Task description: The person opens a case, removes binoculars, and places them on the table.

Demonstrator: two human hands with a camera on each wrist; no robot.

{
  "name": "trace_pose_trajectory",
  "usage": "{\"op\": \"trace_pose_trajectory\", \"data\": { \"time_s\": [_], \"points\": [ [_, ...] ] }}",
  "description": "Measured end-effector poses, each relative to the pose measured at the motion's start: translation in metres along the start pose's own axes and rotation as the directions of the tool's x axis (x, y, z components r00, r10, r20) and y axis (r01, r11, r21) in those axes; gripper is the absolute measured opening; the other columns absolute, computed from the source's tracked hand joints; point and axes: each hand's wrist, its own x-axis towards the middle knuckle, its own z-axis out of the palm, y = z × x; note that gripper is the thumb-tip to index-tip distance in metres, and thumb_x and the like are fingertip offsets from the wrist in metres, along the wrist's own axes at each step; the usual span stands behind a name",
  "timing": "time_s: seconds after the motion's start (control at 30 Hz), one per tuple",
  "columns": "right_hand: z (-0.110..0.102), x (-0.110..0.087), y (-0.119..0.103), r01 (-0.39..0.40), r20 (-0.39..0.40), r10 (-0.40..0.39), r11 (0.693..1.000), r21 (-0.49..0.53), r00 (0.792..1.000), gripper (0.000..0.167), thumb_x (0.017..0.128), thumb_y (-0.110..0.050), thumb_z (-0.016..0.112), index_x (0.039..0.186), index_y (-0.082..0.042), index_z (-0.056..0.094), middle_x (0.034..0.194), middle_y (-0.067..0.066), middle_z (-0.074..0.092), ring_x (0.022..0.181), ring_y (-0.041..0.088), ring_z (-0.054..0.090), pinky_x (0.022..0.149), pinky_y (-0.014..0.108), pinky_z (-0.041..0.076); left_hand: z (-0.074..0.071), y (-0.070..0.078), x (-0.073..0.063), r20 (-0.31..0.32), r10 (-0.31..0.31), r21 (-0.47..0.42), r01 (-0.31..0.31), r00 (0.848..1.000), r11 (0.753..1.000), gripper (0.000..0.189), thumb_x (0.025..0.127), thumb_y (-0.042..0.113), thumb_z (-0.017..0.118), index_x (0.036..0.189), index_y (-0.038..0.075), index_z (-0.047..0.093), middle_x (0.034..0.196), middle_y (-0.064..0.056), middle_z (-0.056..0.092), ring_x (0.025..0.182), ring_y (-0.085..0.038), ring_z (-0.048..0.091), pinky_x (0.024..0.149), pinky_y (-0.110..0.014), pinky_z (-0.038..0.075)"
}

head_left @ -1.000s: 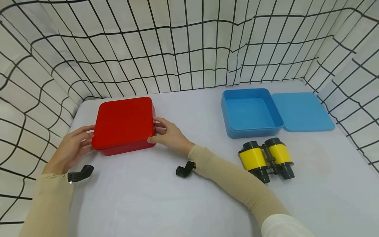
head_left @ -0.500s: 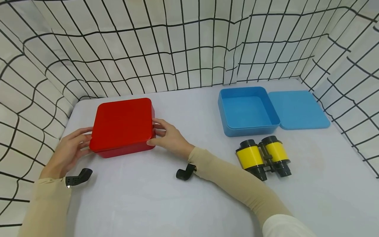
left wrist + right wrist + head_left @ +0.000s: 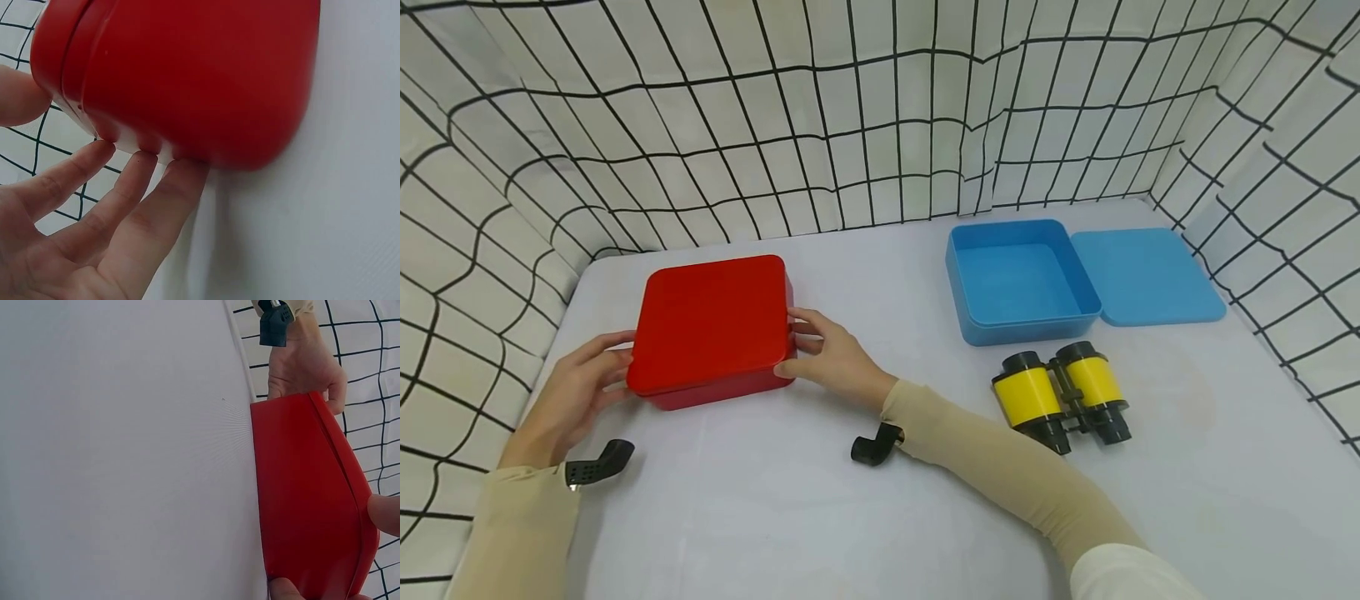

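A red box (image 3: 711, 325) with its lid on lies at the left of the white table, between two hands. The left hand (image 3: 568, 400) holds its left side; in the left wrist view several fingertips (image 3: 181, 178) press against the wall and another digit touches the lid's edge. On the opposite side the right hand (image 3: 838, 358) grips the box near its front corner, the thumb at the front and the fingers along the right wall. In the right wrist view a thumb (image 3: 384, 515) sits on the lid's edge.
An open blue box (image 3: 1026, 283) stands at the back right, nothing inside it. Beside it lies its flat blue lid (image 3: 1150, 275). Yellow and black binoculars (image 3: 1063, 396) rest in front, close to the right forearm. White walls with black netting (image 3: 865, 125) enclose the table.
The red box and both hands have shifted slightly to the right and toward the person relative to the table. The head view has drifted a little. Blue box, lid and binoculars stay in place.
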Motion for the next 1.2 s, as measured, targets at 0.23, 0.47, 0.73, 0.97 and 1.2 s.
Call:
{"op": "trace_pose_trajectory", "data": {
  "time_s": [0.23, 0.47, 0.73, 0.97, 1.2],
  "points": [
    [-0.003, -0.006, 0.0, 0.003, 0.009, -0.003, 1.0, 0.003, 1.0, 0.078, 0.09, -0.022, 0.08, 0.155, -0.038, 0.041, 0.155, -0.004, 0.051, 0.144, 0.023, 0.053, 0.108, 0.043, 0.055, 0.005, -0.001, -0.002, 0.005, 0.016, -0.006, -0.016, 1.0, 1.0, 0.028, 0.109, 0.014, 0.042, 0.125, 0.031, 0.057, 0.098, 0.014, 0.069, 0.091, 0.0, 0.068, 0.075, -0.016, 0.06],
    [-0.006, -0.01, 0.001, 0.006, 0.011, -0.006, 1.0, -0.006, 1.0, 0.078, 0.09, -0.023, 0.079, 0.156, -0.037, 0.04, 0.155, -0.003, 0.051, 0.144, 0.024, 0.053, 0.108, 0.043, 0.055, 0.008, -0.002, -0.003, 0.008, 0.022, 0.0, -0.022, 1.0, 1.0, 0.027, 0.109, 0.015, 0.043, 0.127, 0.03, 0.056, 0.098, 0.013, 0.069, 0.092, 0.0, 0.069, 0.075, -0.017, 0.06],
    [-0.009, -0.015, 0.002, 0.009, 0.004, -0.009, 1.0, -0.003, 1.0, 0.078, 0.09, -0.023, 0.08, 0.155, -0.039, 0.04, 0.155, -0.004, 0.051, 0.144, 0.023, 0.053, 0.108, 0.044, 0.055, 0.013, -0.002, -0.003, 0.022, 0.029, -0.006, -0.029, 0.999, 1.0, 0.026, 0.109, 0.016, 0.045, 0.129, 0.029, 0.055, 0.099, 0.013, 0.071, 0.092, -0.001, 0.07, 0.076, -0.018, 0.06],
    [-0.013, -0.016, 0.004, 0.009, 0.003, -0.009, 1.0, -0.004, 1.0, 0.079, 0.09, -0.022, 0.08, 0.156, -0.038, 0.04, 0.156, -0.003, 0.05, 0.143, 0.025, 0.053, 0.107, 0.044, 0.055, 0.017, -0.002, -0.002, 0.041, 0.025, -0.027, -0.024, 0.999, 0.999, 0.027, 0.109, 0.014, 0.044, 0.126, 0.03, 0.056, 0.099, 0.013, 0.069, 0.093, -0.001, 0.069, 0.075, -0.018, 0.06],
    [-0.018, -0.019, 0.004, 0.004, -0.01, -0.004, 1.0, -0.015, 1.0, 0.08, 0.089, -0.022, 0.08, 0.156, -0.037, 0.039, 0.157, -0.003, 0.05, 0.144, 0.025, 0.053, 0.107, 0.045, 0.056, 0.022, -0.001, 0.0, 0.049, 0.034, -0.018, -0.034, 0.998, 0.999, 0.027, 0.109, 0.013, 0.043, 0.126, 0.029, 0.056, 0.104, 0.014, 0.068, 0.094, 0.0, 0.068, 0.076, -0.017, 0.06]
  ]
}}
